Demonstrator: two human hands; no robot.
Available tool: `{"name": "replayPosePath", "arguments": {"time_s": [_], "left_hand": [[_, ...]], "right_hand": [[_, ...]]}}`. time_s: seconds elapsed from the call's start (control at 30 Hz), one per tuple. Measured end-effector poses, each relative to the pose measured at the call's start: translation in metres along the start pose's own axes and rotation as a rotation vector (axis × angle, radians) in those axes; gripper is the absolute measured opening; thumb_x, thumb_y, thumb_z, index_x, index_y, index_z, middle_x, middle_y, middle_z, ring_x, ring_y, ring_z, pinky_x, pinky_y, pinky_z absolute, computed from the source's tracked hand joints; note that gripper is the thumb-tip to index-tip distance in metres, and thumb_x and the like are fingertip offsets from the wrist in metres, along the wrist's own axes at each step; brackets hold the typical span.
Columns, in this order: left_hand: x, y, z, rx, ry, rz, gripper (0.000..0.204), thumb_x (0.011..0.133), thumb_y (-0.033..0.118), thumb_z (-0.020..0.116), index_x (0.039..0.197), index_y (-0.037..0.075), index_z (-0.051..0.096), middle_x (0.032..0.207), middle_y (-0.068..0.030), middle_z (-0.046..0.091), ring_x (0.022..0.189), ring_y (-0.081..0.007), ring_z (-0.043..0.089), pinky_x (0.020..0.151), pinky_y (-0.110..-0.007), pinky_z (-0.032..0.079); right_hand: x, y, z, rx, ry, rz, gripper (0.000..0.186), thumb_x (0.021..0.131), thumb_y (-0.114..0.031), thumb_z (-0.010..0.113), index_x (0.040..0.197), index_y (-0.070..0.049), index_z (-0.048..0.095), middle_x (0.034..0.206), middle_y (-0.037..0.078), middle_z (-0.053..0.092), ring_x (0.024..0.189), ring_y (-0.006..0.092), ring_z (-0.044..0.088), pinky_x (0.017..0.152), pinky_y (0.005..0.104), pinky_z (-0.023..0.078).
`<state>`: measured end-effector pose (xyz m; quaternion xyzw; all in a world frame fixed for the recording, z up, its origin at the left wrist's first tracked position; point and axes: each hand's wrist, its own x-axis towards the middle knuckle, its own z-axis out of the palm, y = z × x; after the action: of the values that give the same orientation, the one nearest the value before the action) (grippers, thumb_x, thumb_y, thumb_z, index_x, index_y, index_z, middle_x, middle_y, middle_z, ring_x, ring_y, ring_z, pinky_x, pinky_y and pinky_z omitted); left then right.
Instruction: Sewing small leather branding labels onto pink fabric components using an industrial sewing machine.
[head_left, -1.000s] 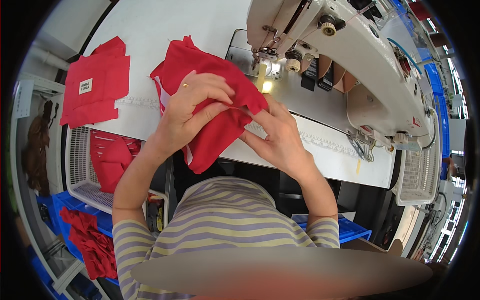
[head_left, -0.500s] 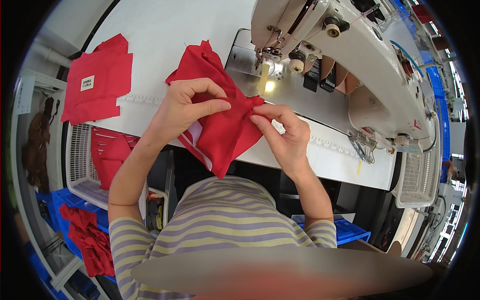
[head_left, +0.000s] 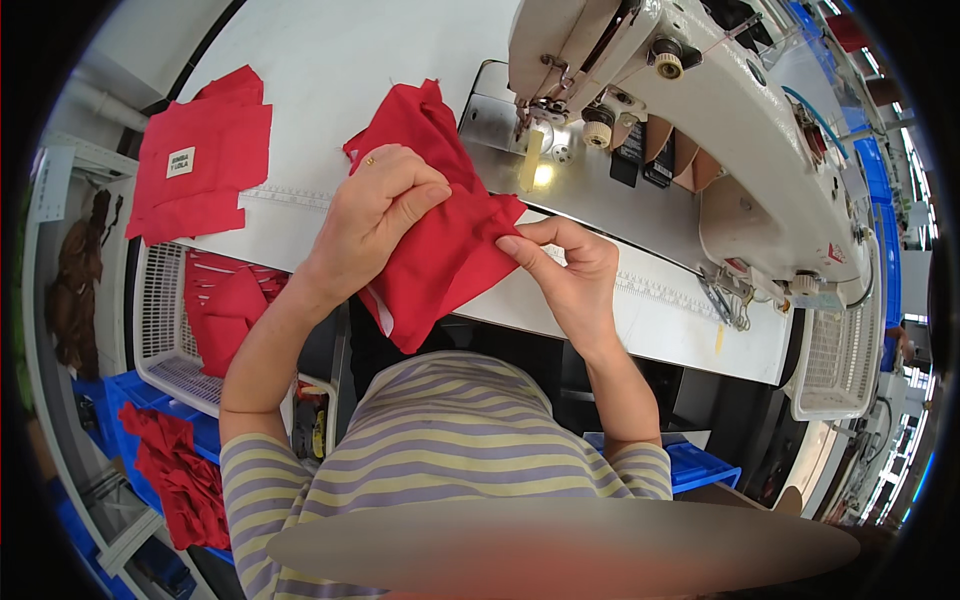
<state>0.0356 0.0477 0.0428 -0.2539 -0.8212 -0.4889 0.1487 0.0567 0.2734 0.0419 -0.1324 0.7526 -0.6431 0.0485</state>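
Observation:
My left hand (head_left: pixel 370 220) is closed on the upper left of a piece of red fabric (head_left: pixel 440 280), its fingers curled into the cloth. My right hand (head_left: pixel 575 265) pinches the fabric's right corner between thumb and forefinger. A sliver of white shows at the lower left of the cloth, which is held over the front of the white table (head_left: pixel 300 90). Just beyond it stands a white sewing machine (head_left: pixel 775 175), its lit needle area near the cloth. Flat red cut panels (head_left: pixel 205 200) with a white label lie on the table to the left.
White baskets, one (head_left: pixel 160 300) with red pieces at left, another (head_left: pixel 835 370) at right. Blue bins, the left one (head_left: pixel 130 385) heaped with red cloth, sit low. Small snips (head_left: pixel 718 295) lie at the machine's front. A long ruler strip (head_left: pixel 650 285) runs along the table edge.
The red fabric has turned and shifted right. My right hand has moved right to pinch its corner. My left fingers have curled further into the cloth, and less of the white part shows.

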Motion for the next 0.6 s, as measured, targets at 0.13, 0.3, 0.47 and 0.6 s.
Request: {"name": "replayPosePath", "arguments": {"time_s": [0.13,0.3,0.47,0.6], "left_hand": [[-0.004,-0.002,-0.001,-0.061,0.019,-0.067,0.01,0.086,0.008,0.067,0.088,-0.001,0.063,0.076,-0.0014,0.06,0.074,-0.0135,0.055,0.069,-0.027,0.044],[-0.003,0.001,-0.012,-0.327,-0.152,-0.334,0.013,0.079,0.005,0.074,0.086,-0.002,0.065,0.079,-0.0007,0.064,0.074,-0.0058,0.056,0.067,-0.022,0.045],[-0.004,0.006,-0.012,-0.425,-0.123,-0.428,0.006,0.077,-0.004,0.071,0.081,-0.002,0.066,0.078,-0.0014,0.062,0.073,-0.0069,0.054,0.066,-0.022,0.042],[-0.004,0.004,-0.014,-0.42,-0.12,-0.424,0.007,0.079,0.003,0.073,0.082,-0.002,0.071,0.078,-0.0031,0.067,0.073,-0.0074,0.059,0.067,-0.022,0.047]], "right_hand": [[-0.002,-0.003,-0.001,-0.024,-0.001,0.026,0.01,0.085,-0.007,0.07,0.091,0.001,0.071,0.083,0.006,0.071,0.078,0.0085,0.062,0.073,0.0228,0.048],[-0.004,-0.006,-0.008,-0.027,-0.025,0.043,0.01,0.086,-0.006,0.068,0.094,0.001,0.071,0.083,0.006,0.071,0.078,0.0092,0.063,0.074,0.0231,0.049],[-0.003,-0.006,-0.015,-0.046,-0.064,0.018,0.011,0.087,-0.005,0.068,0.095,0.001,0.071,0.083,0.007,0.071,0.078,0.0097,0.064,0.075,0.0235,0.049],[-0.003,-0.006,-0.015,-0.07,-0.068,0.029,0.011,0.086,-0.006,0.068,0.095,0.001,0.071,0.083,0.007,0.071,0.078,0.0098,0.064,0.075,0.0236,0.05]]}}
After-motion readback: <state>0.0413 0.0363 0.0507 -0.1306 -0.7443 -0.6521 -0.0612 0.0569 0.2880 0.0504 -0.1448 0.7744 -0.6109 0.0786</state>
